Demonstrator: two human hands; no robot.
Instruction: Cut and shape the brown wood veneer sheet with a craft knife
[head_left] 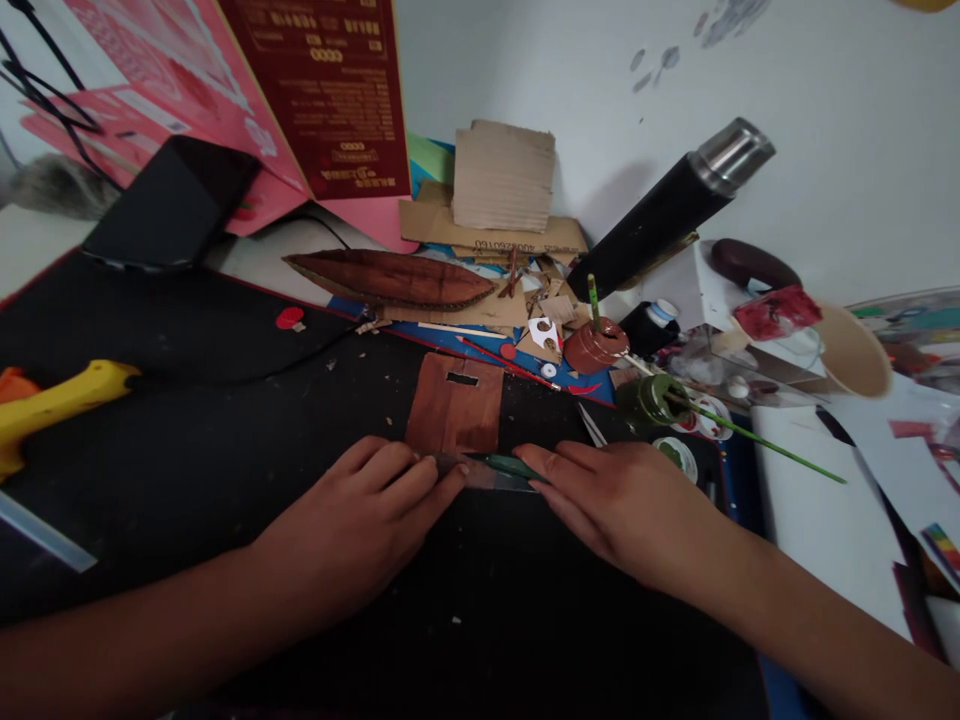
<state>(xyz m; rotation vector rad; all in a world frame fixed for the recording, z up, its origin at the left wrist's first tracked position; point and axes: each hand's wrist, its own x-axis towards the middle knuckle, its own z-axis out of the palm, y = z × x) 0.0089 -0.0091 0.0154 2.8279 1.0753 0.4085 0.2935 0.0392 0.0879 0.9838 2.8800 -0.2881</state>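
A brown-painted flat piece (459, 400) with a small rectangular slot lies on the black mat, its lower edge close to my hands. My left hand (367, 515) is closed, its fingertips pressing on a clear flat strip (484, 480) across the bottom of the brown piece. Whether the strip is a ruler I cannot tell. My right hand (637, 505) grips a slim dark green pen-like tool (510, 465), its tip pointing left near my left fingertips. Scissors (591, 425) lie partly hidden just beyond my right hand.
A brown boat-shaped piece (390, 280) sits behind, beside cardboard scraps (504, 180). Open paint jars, brown (595, 348) and green (652, 400), hold sticks at the right. A black thermos (652, 220) leans behind them. At left are a yellow glue gun (67, 405) and a phone (172, 205).
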